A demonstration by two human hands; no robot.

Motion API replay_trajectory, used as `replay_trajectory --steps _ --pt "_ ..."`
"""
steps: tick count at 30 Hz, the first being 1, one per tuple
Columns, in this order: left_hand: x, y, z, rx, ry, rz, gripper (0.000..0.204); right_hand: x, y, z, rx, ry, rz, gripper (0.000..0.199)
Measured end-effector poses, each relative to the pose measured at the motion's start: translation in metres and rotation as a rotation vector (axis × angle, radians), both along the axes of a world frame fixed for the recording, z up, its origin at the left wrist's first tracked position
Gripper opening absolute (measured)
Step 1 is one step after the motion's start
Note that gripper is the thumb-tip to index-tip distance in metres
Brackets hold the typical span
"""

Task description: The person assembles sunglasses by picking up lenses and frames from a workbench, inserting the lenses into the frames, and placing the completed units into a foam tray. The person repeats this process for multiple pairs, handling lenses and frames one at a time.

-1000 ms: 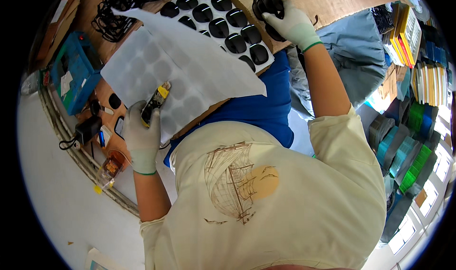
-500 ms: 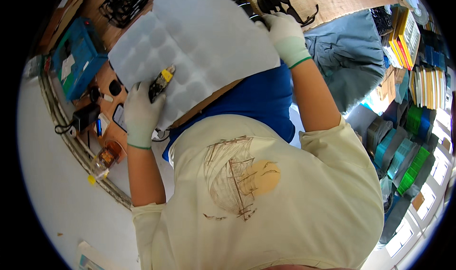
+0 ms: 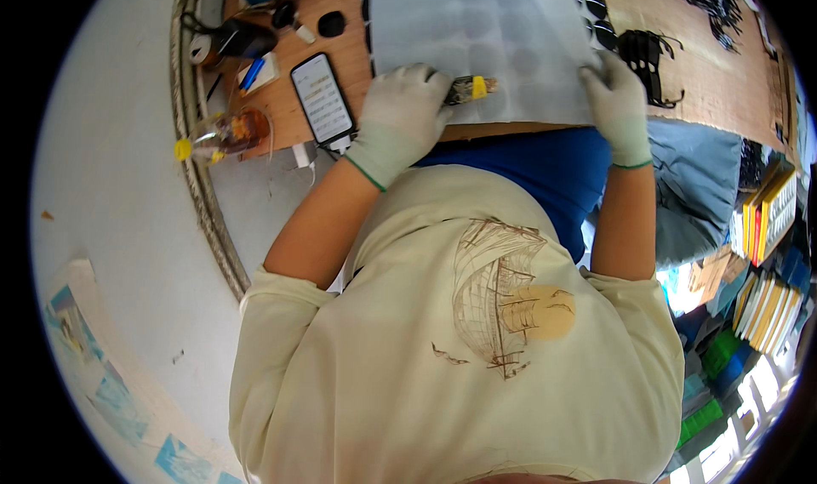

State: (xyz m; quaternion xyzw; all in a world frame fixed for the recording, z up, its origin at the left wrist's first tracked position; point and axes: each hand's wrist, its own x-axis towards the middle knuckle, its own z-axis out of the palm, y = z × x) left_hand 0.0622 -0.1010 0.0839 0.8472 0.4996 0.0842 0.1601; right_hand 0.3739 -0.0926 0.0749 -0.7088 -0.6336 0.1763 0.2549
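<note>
At 12 o'clock on the counter point(image 3: 356, 46), white translucent sheet point(image 3: 528, 50) lies over dark lenses point(image 3: 596, 6); outer ones peek out along both sides. Change vs a second ago: lens rows no longer lie bare, and the right hand point(image 3: 619, 105) is off the black frames point(image 3: 644, 59), now at the sheet's near right corner, 2 o'clock. Upshot: sheet spans between both hands, most lenses in view are covered, frames sit loose just beyond the right hand. Right hand: thumb and fingers at the sheet edge; can't tell if pinching or just resting. Left hand point(image 3: 408, 114), 12 o'clock: closed around a black-and-yellow tool point(image 3: 471, 89), over the sheet's near left part. Both gloved. Writing: phone point(image 3: 322, 99) at 11 o'clock, left of the left hand, shows lines of text, too small to read. Shirt point(image 3: 383, 356) carries a ship drawing, no lettering I can make out.
</note>
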Motion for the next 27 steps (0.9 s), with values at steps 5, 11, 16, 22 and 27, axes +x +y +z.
replay_trajectory --steps 5,11,16,22,27 --pt "-0.008 -0.008 0.001 0.028 0.006 0.016 0.041 0.075 -0.019 0.042 0.399 0.016 -0.331 0.033" --pt "-0.005 -0.002 -0.004 0.036 0.062 0.046 0.04 0.236 -0.129 0.05 0.642 -0.379 -0.646 0.021" --pt "0.007 0.017 -0.001 0.026 0.159 0.035 0.039 0.372 -0.278 -0.097 0.12 -0.779 -1.129 0.039" --pt "-0.001 0.015 0.002 0.024 0.011 0.04 0.04 0.263 -0.29 -0.186 -0.616 -0.3 -1.026 0.095" --pt "-0.042 -0.037 0.021 -0.114 -0.225 0.113 0.028 0.089 -0.242 -0.082 -0.687 -0.636 -0.705 0.079"
